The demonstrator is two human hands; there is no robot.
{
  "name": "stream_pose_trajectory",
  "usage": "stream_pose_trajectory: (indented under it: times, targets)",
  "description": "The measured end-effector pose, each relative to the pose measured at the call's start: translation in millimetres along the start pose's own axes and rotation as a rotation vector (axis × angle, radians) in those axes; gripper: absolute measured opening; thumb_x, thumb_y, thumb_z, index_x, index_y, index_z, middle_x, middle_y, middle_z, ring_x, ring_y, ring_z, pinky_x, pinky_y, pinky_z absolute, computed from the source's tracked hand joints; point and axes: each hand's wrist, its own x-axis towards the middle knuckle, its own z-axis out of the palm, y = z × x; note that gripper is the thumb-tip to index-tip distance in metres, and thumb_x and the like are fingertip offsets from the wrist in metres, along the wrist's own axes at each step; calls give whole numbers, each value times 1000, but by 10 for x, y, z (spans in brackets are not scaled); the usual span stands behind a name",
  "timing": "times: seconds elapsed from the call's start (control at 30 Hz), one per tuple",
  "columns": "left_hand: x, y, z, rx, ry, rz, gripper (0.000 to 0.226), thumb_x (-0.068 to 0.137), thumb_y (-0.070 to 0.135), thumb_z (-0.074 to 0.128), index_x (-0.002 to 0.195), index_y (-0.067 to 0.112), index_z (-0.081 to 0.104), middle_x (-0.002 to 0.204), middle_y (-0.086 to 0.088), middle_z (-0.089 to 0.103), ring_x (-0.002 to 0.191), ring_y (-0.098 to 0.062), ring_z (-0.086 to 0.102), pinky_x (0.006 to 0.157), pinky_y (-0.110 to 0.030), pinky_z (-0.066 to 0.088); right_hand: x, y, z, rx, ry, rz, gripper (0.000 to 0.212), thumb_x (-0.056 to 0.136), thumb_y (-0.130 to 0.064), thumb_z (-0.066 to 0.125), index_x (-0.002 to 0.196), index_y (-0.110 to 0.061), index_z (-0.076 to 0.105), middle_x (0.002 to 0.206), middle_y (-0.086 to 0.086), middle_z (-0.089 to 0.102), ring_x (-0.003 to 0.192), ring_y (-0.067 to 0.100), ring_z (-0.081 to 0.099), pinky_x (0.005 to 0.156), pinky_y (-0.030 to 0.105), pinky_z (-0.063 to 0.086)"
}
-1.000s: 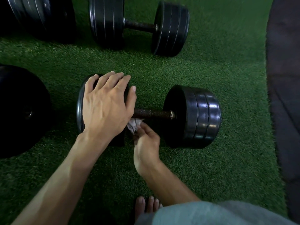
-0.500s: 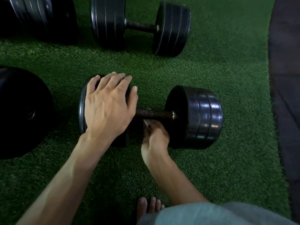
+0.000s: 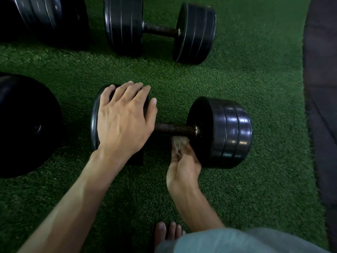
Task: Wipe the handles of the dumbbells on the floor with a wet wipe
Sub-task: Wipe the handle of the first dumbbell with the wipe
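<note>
Currently the left hand point(image 3: 121, 123) is pressing flat, fingers straight, on one end of the near dumbbell point(image 3: 219, 132) lying on the green floor point(image 3: 255, 179). The right hand point(image 3: 183, 166) is pinching the wet wipe point(image 3: 179, 144) against the underside of the handle point(image 3: 175, 128). Next, probably, a stroke along the bar's remaining length.

1. Both forearms are bare, with no sleeves, watch or rings showing on the left hand point(image 3: 122, 123) or the right hand point(image 3: 183, 166).
2. Grey-green fabric garment point(image 3: 237, 241) covers the leg.
3. Bare foot point(image 3: 166, 232), unshod toes.
</note>
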Motion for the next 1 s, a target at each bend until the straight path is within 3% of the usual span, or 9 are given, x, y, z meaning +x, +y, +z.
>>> stream_pose_trajectory:
  times: [0.13, 0.23, 0.37, 0.5, 0.63, 0.73, 0.77, 0.83, 1.0]
  targets:
    - [4, 4, -4, -3, 1, 0, 47, 103, 44, 36, 132, 17, 62, 138, -1, 61, 136, -21, 49, 117, -44, 27, 35, 17, 82, -27, 35, -40, 29, 101, 4, 47, 126, -2, 61, 123, 12, 66, 88, 12, 67, 100, 32, 51]
    - [6, 2, -9, -2, -3, -5, 47, 103, 43, 36, 132, 17, 63, 138, -1, 61, 136, -21, 49, 117, -45, 27, 41, 23, 102, -31, 12, -51, 31, 102, 4, 45, 130, 0, 59, 121, 14, 68, 83, 11, 69, 94, 29, 53]
    - [-5, 9, -5, -5, 4, 0, 47, 103, 43, 36, 132, 17, 63, 138, -1, 61, 135, -21, 50, 117, -45, 27, -2, 18, -19, -128, -34, -57, 25, 100, 5, 49, 120, 0, 64, 94, 1, 73, 75, 8, 74, 92, 29, 54]
    - [2, 11, -9, -7, 0, -3, 47, 103, 43, 36, 132, 17, 62, 138, 0, 61, 136, -20, 49, 117, -45, 27, -69, 176, -10, -314, -227, -6, 19, 98, 2, 54, 98, -8, 70, 91, 4, 76, 83, 10, 73, 80, 20, 54]
    - [9, 5, -18, -10, -1, 1, 48, 103, 43, 36, 132, 16, 62, 138, -1, 61, 136, -21, 49, 117, -45, 27, -86, 312, 111, -449, -298, 29, 32, 101, 2, 49, 82, -14, 69, 74, -4, 74, 72, 2, 69, 70, 13, 52]
    - [-6, 10, -13, -9, 8, 3, 47, 103, 42, 37, 132, 16, 62, 138, -2, 62, 135, -21, 50, 117, -45, 27, -138, 248, -5, -520, -410, 16, 24, 101, 2, 47, 91, 4, 68, 82, 15, 66, 85, 13, 60, 83, 21, 48]
    - [-8, 9, -10, -8, 8, 2, 47, 103, 42, 37, 132, 16, 63, 137, -2, 62, 135, -21, 50, 117, -45, 28, -146, 235, -47, -532, -424, 16, 22, 102, 2, 47, 95, 5, 68, 89, 21, 68, 89, 15, 61, 87, 23, 48]
    - [-4, 9, -6, -6, 0, 3, 47, 103, 42, 37, 132, 16, 62, 138, -1, 62, 135, -21, 50, 117, -45, 27, -99, 255, -16, -540, -381, 28, 23, 102, 1, 48, 100, -2, 71, 100, 15, 74, 91, 14, 68, 92, 24, 51]
    - [9, 16, -14, -9, -13, 0, 47, 103, 43, 36, 132, 17, 62, 138, -1, 62, 135, -20, 50, 117, -45, 27, -45, 182, 134, -531, -388, 127, 31, 100, 8, 47, 80, -7, 66, 80, 6, 68, 75, 11, 63, 67, 13, 53]
